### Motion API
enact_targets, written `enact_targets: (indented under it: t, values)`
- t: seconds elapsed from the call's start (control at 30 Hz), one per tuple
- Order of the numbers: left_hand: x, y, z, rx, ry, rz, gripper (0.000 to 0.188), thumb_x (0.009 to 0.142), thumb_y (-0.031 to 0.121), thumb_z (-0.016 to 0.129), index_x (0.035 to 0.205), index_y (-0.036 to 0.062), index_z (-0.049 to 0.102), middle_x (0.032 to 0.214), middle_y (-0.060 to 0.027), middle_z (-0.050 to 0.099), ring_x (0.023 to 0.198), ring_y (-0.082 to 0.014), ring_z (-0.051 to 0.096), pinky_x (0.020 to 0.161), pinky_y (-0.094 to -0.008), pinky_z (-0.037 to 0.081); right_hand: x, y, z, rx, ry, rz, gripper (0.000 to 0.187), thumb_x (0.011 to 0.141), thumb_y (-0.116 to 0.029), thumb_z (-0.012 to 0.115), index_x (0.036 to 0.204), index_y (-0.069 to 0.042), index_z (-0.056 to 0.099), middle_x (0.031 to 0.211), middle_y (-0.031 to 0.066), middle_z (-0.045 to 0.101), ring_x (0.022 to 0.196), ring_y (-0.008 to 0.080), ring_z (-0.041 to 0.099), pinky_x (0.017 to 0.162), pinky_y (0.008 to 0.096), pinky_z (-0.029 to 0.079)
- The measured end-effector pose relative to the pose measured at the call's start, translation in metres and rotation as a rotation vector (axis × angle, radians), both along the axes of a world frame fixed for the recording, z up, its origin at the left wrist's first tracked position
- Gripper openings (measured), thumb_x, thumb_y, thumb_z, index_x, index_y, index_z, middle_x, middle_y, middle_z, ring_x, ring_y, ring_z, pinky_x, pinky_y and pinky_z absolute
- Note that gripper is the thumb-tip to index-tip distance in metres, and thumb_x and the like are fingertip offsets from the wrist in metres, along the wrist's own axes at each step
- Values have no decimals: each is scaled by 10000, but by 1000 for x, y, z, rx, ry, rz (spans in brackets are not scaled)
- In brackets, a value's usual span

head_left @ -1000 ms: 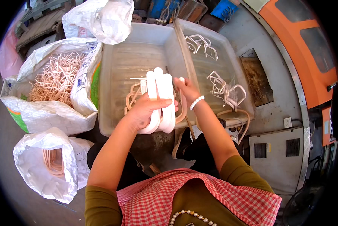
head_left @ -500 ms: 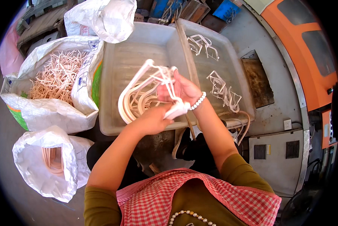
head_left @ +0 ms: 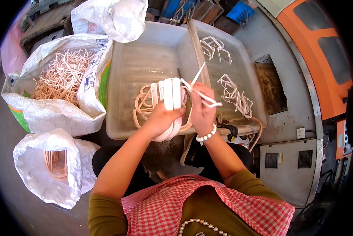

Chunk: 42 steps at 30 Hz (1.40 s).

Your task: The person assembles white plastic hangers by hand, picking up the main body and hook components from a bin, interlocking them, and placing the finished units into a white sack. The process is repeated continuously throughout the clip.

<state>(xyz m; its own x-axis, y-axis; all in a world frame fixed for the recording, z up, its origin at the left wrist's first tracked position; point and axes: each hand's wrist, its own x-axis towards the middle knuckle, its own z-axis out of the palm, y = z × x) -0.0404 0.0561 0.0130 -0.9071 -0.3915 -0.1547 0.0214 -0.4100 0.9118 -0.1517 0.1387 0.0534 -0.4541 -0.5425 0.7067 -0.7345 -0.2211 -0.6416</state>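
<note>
A stack of cream plastic loops (head_left: 169,103) sits clasped in the left hand (head_left: 160,119), fingers curled round it above the grey tray (head_left: 145,59). Just beside it, the right hand (head_left: 202,109) pinches thin white plastic strips (head_left: 202,91). Beyond the right hand a second tray (head_left: 247,67) holds white frames (head_left: 233,94); well left of the left hand gapes a sack of offcuts (head_left: 60,74).

Two grey tubs (head_left: 145,63) (head_left: 239,51) — three white sacks (head_left: 54,110) (head_left: 46,173) (head_left: 113,15) — two hands (head_left: 160,118) (head_left: 202,110).

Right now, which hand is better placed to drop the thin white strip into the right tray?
Probably the right hand. It pinches the thin white strip beside the right tray. The left hand is full, gripping the bundle of cream loops over the left tray.
</note>
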Motion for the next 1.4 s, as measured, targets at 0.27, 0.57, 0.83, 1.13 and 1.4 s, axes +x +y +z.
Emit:
enact_targets:
  t: [0.27, 0.57, 0.83, 1.13, 1.4]
  values:
    - [15, -5, 13, -185, -71, -128, 346, 844, 173, 652, 1125, -3, 552, 957, -94, 641, 863, -175, 604, 779, -320, 480, -47, -23, 51, 330, -678, 14, 367, 947, -325, 535, 1045, 28, 557, 909, 137, 615, 778, 194, 621, 645, 290, 490]
    - [22, -22, 27, 274, 96, -115, 315, 813, 174, 699, 1034, 15, 541, 827, -80, 612, 757, -166, 602, 680, -300, 504, -60, 30, 28, 570, 250, -222, 488, 825, -257, 693, 1228, -30, 537, 1247, 193, 547, 1095, 286, 581, 903, 358, 476]
    - [23, -10, 46, 145, 80, -369, 396, 760, 112, 730, 1086, 16, 526, 802, -84, 615, 673, -154, 617, 607, -290, 520, -85, -1, 39, 421, 911, 94, 296, 690, -65, 686, 961, -55, 567, 1159, 160, 533, 1160, 326, 496, 1071, 480, 325]
    - [7, -1, 4, -1426, -234, 4, 237, 737, 122, 639, 908, 28, 505, 799, -146, 642, 755, -321, 654, 648, -413, 519, -90, 44, 62, 1051, 1152, 271, 154, 837, -212, 592, 758, -94, 532, 703, 58, 515, 525, 242, 505, 492, 369, 416]
    - [-13, 9, -47, -1740, -181, 215, 130, 751, 81, 587, 845, 53, 501, 657, -102, 590, 569, -261, 636, 493, -333, 510, -27, 87, 0, 974, -1596, 395, 274, 930, -299, 520, 779, -77, 574, 571, 2, 505, 369, 56, 301, 355, 233, 214]
